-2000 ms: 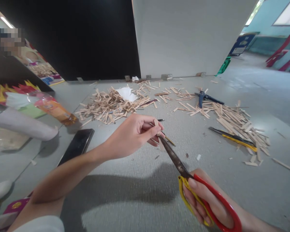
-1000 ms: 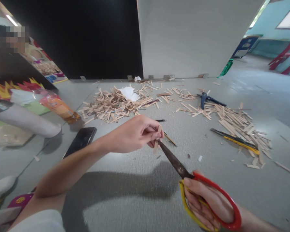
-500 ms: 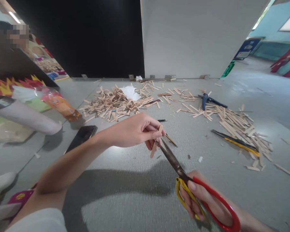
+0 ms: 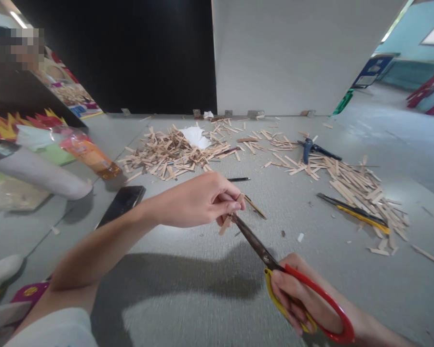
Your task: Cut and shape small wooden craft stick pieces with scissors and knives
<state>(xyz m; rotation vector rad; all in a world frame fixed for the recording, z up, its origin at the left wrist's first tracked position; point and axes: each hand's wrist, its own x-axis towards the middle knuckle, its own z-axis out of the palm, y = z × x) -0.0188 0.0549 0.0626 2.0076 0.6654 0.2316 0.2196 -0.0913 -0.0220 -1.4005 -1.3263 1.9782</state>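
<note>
My left hand (image 4: 206, 200) pinches a short flat wooden stick (image 4: 224, 225) between thumb and fingers, above the grey table. In my right hand (image 4: 296, 289) are scissors (image 4: 255, 246) with one red and one yellow handle loop. Their blades are nearly together, with the tips at the stick just below my left thumb. Whether the blades grip the wood I cannot tell. Behind my left hand lie a black pen (image 4: 239, 179) and a thin yellow-and-black pencil-like stick (image 4: 256, 207).
Wood pieces form a left pile (image 4: 166, 156) under white tissue (image 4: 195, 138) and a right pile (image 4: 361, 185). By the right pile are a dark blue tool (image 4: 307, 149) and a yellow-black cutter (image 4: 361, 217). A phone (image 4: 123, 205), bottle (image 4: 94, 156) and grey tube (image 4: 39, 168) lie left.
The scissor blades, apart before, have come together at the stick. My left hand has shifted slightly, and the stick with it, a little to the left.
</note>
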